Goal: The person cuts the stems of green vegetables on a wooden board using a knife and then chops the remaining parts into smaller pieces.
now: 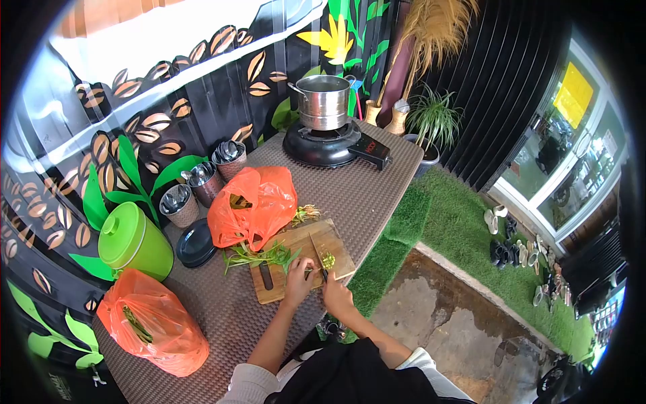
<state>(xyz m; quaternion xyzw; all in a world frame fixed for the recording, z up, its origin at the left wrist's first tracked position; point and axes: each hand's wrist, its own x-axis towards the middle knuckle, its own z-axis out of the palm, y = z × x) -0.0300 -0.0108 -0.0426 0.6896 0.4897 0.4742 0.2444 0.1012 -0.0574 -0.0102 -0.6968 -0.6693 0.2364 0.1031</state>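
On the wooden cutting board point(301, 237) my right hand point(338, 296) grips a kitchen knife point(315, 250) by its handle, the blade pointing away from me. Close beside it, my left hand point(299, 283) is closed with fingers bent over green stems near the blade. To the left of that hand a bunch of leafy greens point(259, 256) spreads over the board's edge. Small chopped green pieces point(328, 260) lie right of the blade. Cut root ends point(306, 213) sit at the board's far edge. My fingers partly hide the stems and the knife handle.
An orange plastic bag point(259, 202) stands behind the board, another orange bag point(158, 330) at front left. Farther back are a green lidded bucket point(138, 246), dark plates point(196, 244), cutlery cups point(202, 183) and a steel pot point(323, 104) on a portable stove point(323, 147).
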